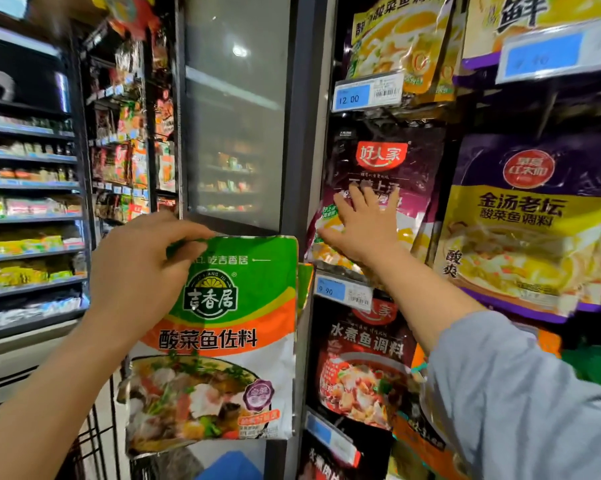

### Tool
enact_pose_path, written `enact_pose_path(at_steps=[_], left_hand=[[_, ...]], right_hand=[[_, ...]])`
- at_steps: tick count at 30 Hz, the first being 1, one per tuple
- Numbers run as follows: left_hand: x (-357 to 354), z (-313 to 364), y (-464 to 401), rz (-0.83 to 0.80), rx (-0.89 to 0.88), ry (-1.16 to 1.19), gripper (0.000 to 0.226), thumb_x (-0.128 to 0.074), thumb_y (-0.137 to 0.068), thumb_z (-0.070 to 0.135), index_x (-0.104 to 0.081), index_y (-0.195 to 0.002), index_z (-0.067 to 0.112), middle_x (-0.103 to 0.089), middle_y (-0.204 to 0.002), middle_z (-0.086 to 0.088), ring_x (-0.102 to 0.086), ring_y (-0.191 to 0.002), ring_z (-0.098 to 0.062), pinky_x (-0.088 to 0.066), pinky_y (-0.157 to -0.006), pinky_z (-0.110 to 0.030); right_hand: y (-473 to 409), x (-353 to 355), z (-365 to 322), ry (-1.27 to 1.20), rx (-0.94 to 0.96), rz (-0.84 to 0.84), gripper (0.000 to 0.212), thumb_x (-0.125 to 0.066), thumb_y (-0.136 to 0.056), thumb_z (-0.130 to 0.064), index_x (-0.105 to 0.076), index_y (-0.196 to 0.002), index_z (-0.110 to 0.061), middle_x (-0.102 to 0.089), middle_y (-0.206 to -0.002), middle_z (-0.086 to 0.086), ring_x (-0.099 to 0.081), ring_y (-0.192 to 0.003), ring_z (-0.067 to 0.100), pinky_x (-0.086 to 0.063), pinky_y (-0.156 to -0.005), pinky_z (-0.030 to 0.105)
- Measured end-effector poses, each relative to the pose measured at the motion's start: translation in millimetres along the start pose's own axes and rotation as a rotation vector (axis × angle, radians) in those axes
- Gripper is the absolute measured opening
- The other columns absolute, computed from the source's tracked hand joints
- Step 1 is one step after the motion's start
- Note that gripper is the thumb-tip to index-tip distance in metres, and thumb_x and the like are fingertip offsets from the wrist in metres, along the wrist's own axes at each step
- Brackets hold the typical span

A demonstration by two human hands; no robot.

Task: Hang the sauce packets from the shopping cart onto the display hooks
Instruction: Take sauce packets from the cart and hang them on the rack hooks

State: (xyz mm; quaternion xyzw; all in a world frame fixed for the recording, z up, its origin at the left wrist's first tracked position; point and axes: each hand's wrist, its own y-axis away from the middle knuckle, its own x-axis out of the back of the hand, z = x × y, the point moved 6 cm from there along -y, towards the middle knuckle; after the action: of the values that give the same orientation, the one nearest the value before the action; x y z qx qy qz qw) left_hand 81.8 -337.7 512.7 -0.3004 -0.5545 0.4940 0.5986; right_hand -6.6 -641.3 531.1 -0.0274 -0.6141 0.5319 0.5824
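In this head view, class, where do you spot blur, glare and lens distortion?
Head view: aisle shelves at left are blurred; glare spots the glass door; wide-angle bending curves the frame edges; the green sauce packet in the left hand is sharp.

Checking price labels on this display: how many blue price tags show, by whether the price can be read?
Readable: 2, the 12.00 tag and the 9.90 tag
Too blurred to read: 2, the top right tag and the bottom tag
Total: 4
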Motion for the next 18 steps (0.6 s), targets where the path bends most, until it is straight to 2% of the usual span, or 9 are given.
enact_pose_path(at_steps=[2,6,10,12,14,15,17,18], left_hand=[[5,-2,5,0.0,0.007,-0.016,0.02,-0.069,-0.082,0.007,-0.073,-0.095,0.021,-0.059,-0.078,0.008,-0.054,-0.077,-0.017,-0.042,-0.06,-0.031],[10,-3,12,-0.025,0.004,-0.041,0.016,-0.062,-0.081,0.02,-0.073,-0.093,0.024,-0.059,-0.077,0.01,-0.053,-0.076,-0.014,-0.036,-0.058,-0.02],[9,2,17,-0.043,0.01,-0.042,0.019,-0.07,-0.08,0.006,-0.074,-0.093,0.02,-0.054,-0.075,0.012,-0.048,-0.073,-0.011,-0.029,-0.058,-0.016],[8,6,18,-0.057,-0.006,-0.026,0.019,-0.071,-0.079,0.005,-0.074,-0.091,0.02,-0.054,-0.074,0.013,-0.047,-0.071,-0.01,-0.027,-0.057,-0.016],[6,9,18,-0.075,-0.019,0.003,0.017,-0.07,-0.08,0.009,-0.074,-0.091,0.021,-0.055,-0.074,0.013,-0.048,-0.072,-0.009,-0.028,-0.057,-0.016],[5,11,18,-0.085,-0.033,0.015,0.014,-0.068,-0.082,0.013,-0.074,-0.091,0.022,-0.056,-0.075,0.014,-0.049,-0.072,-0.009,-0.029,-0.058,-0.015],[4,15,17,-0.102,-0.066,0.048,0.017,-0.061,-0.079,0.022,-0.074,-0.09,0.023,-0.058,-0.076,0.015,-0.052,-0.073,-0.01,-0.036,-0.06,-0.019],[2,18,17,-0.107,-0.076,0.075,0.02,-0.059,-0.077,0.023,-0.074,-0.089,0.024,-0.06,-0.076,0.014,-0.055,-0.073,-0.012,-0.041,-0.06,-0.024]], right_hand=[[2,1,-12,0.056,0.008,0.032,0.075,-0.026,-0.086,-0.07,-0.024,-0.146,-0.025,-0.018,-0.155,0.006,-0.009,-0.144,0.026,0.006,-0.104,0.069],[3,-4,-17,0.094,0.02,0.037,0.078,-0.026,-0.084,-0.073,-0.029,-0.144,-0.024,-0.019,-0.155,0.007,-0.007,-0.144,0.027,0.007,-0.103,0.07],[13,0,-5,0.069,0.07,-0.005,0.079,-0.019,-0.083,-0.076,-0.021,-0.147,-0.03,-0.009,-0.158,0.003,0.001,-0.145,0.022,0.012,-0.104,0.066],[19,11,-6,0.037,0.094,-0.005,0.07,-0.026,-0.088,-0.068,-0.027,-0.145,-0.027,-0.016,-0.157,0.005,-0.006,-0.145,0.023,0.01,-0.108,0.063],[28,30,-12,-0.145,0.111,0.089,0.057,-0.037,-0.09,-0.056,-0.045,-0.135,-0.022,-0.036,-0.147,0.007,-0.026,-0.138,0.023,-0.003,-0.113,0.059],[37,45,-15,-0.297,0.103,0.178,0.054,-0.038,-0.089,-0.054,-0.054,-0.127,-0.019,-0.047,-0.136,0.006,-0.038,-0.13,0.023,-0.016,-0.112,0.056],[61,80,-18,-0.678,0.106,0.295,0.054,-0.038,-0.086,-0.058,-0.064,-0.11,-0.017,-0.062,-0.112,0.0,-0.054,-0.108,0.014,-0.039,-0.097,0.038],[76,96,-23,-0.871,0.119,0.24,0.052,-0.042,-0.085,-0.061,-0.065,-0.104,-0.019,-0.065,-0.103,-0.006,-0.057,-0.098,0.007,-0.043,-0.088,0.027]])
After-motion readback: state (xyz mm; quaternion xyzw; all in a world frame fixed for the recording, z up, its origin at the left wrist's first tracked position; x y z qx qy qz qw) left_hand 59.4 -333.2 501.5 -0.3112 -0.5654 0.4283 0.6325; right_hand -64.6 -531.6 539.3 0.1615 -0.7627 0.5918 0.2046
